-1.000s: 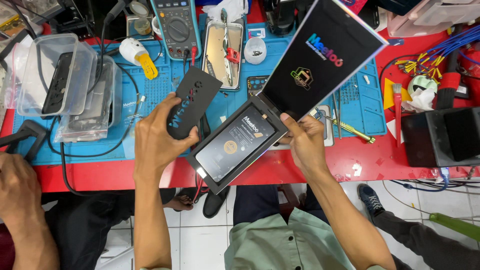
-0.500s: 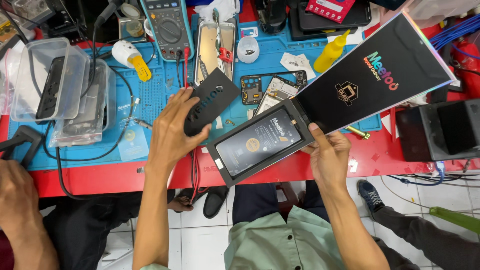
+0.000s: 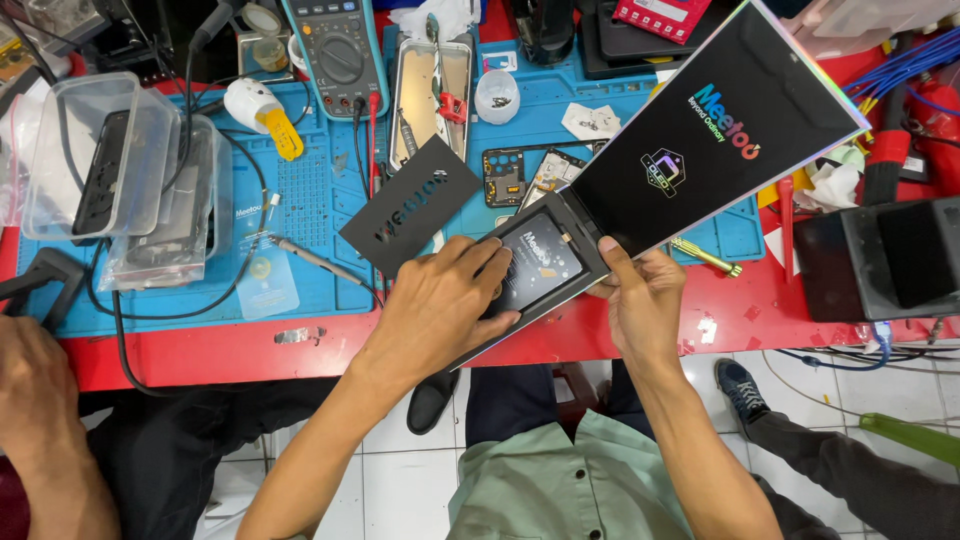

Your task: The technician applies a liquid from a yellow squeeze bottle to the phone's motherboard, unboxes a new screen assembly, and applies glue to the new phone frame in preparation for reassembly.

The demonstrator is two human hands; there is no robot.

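My right hand point(image 3: 645, 300) grips a flat black box point(image 3: 585, 275) at its hinge, thumb on the raised lid point(image 3: 720, 130), which has a coloured logo. My left hand point(image 3: 440, 300) lies over the box's open tray, with fingers at the top edge and thumb at the lower edge of a dark wrapped display panel point(image 3: 545, 265) inside. Just above this hand, a black card insert point(image 3: 410, 210) lies on the blue work mat point(image 3: 300, 200).
On the mat sit a multimeter point(image 3: 335, 50), a metal tray with tools point(image 3: 430, 90), an opened phone frame point(image 3: 510, 175), clear plastic boxes point(image 3: 110, 170) and cables. The table is red point(image 3: 250, 350). Another person's hand point(image 3: 40, 390) rests at left. A black case point(image 3: 880, 260) stands at right.
My left hand has let go of the black card, which now lies on the mat, and has moved down onto the panel in the tray. The box has shifted right, its lid wider open.
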